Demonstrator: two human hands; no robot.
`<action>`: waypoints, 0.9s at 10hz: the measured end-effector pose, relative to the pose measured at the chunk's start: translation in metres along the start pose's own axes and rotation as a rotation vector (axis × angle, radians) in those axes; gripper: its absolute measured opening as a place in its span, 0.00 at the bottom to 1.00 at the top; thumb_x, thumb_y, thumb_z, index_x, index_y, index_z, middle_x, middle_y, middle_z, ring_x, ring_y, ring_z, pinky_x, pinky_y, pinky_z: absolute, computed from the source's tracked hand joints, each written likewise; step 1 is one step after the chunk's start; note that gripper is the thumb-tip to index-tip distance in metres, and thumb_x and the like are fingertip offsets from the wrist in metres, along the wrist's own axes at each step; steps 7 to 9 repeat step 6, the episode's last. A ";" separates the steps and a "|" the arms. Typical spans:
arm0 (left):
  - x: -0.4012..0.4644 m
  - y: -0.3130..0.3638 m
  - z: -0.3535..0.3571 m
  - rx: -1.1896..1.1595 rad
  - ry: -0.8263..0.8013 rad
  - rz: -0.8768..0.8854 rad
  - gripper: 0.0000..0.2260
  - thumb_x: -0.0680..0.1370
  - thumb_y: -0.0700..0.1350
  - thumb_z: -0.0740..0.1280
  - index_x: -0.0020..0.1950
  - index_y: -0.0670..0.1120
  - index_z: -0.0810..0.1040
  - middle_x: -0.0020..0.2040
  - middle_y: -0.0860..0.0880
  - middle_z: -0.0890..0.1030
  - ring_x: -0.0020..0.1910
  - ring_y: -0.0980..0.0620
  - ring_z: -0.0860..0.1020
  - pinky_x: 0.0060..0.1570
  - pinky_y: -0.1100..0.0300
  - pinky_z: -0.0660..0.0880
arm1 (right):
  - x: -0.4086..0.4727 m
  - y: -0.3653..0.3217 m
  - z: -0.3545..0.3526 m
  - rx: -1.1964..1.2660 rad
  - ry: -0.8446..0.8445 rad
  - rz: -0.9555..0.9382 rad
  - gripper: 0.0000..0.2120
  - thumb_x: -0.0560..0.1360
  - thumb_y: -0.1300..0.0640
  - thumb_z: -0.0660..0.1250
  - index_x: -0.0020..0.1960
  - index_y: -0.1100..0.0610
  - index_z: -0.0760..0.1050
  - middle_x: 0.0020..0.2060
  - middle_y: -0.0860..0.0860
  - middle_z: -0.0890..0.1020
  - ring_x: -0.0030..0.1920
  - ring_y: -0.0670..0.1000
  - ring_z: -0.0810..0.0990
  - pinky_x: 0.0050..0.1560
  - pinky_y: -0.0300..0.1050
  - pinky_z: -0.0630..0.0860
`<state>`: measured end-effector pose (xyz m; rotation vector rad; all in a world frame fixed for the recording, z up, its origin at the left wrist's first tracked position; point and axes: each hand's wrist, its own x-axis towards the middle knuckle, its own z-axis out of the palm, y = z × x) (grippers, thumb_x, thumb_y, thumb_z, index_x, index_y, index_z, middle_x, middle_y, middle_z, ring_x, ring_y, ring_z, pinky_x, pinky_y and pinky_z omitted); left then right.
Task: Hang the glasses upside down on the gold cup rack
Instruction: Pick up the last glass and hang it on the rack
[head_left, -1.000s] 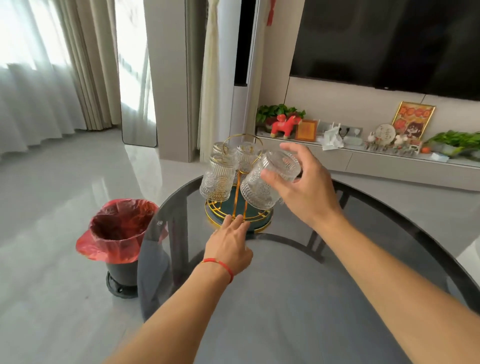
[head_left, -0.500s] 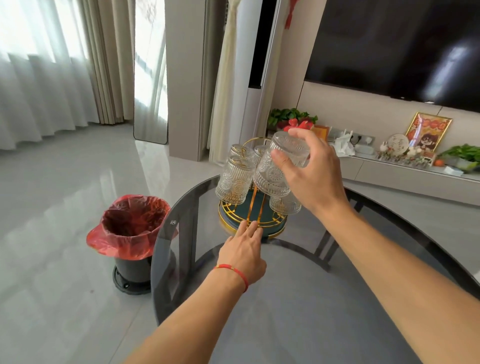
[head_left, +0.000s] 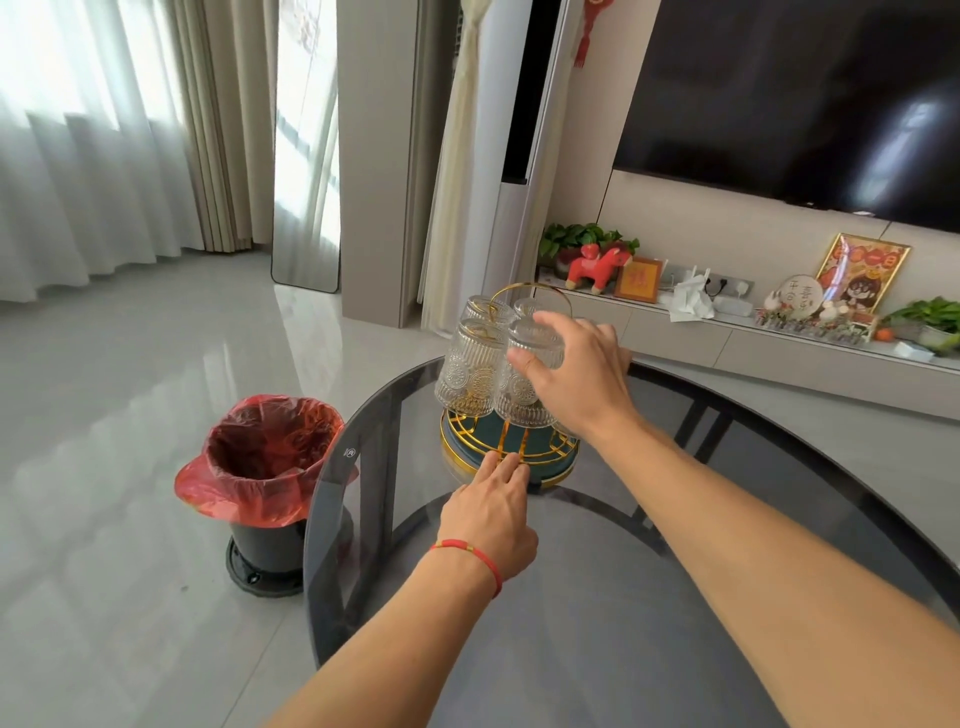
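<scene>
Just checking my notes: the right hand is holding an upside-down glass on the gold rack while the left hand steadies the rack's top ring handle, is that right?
Not quite. The left hand rests on the table with its fingertips at the gold rack's base rim, not the top ring handle. The head view shows this. The rest holds: the right hand grips an upside-down glass on the rack.

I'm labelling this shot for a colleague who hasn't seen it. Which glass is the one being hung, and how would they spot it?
On the round dark glass table stands a gold rack with clear ribbed glasses hung upside down. The glass is front right, beside a front-left one. It alone has the right hand gripping its upturned base.
</scene>
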<state>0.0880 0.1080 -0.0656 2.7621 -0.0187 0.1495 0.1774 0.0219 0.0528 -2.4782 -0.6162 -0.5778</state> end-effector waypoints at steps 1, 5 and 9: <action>0.000 -0.001 -0.001 0.008 -0.005 0.002 0.32 0.77 0.45 0.66 0.79 0.44 0.59 0.81 0.46 0.60 0.81 0.45 0.51 0.74 0.43 0.66 | -0.004 0.007 0.010 -0.084 -0.028 -0.006 0.29 0.77 0.34 0.66 0.74 0.46 0.75 0.67 0.50 0.82 0.68 0.57 0.70 0.62 0.55 0.63; -0.002 -0.002 -0.001 0.004 0.021 0.014 0.33 0.78 0.44 0.65 0.81 0.44 0.57 0.82 0.47 0.56 0.81 0.46 0.49 0.76 0.50 0.60 | -0.009 0.010 0.017 -0.346 -0.093 -0.096 0.29 0.83 0.36 0.52 0.75 0.52 0.71 0.73 0.53 0.75 0.73 0.58 0.67 0.68 0.60 0.61; -0.009 0.001 -0.001 -0.036 0.068 0.016 0.31 0.77 0.44 0.65 0.79 0.44 0.60 0.81 0.46 0.61 0.80 0.46 0.57 0.75 0.54 0.61 | -0.019 0.011 0.011 -0.307 -0.096 -0.121 0.30 0.85 0.41 0.49 0.82 0.54 0.60 0.79 0.53 0.68 0.78 0.57 0.63 0.76 0.62 0.56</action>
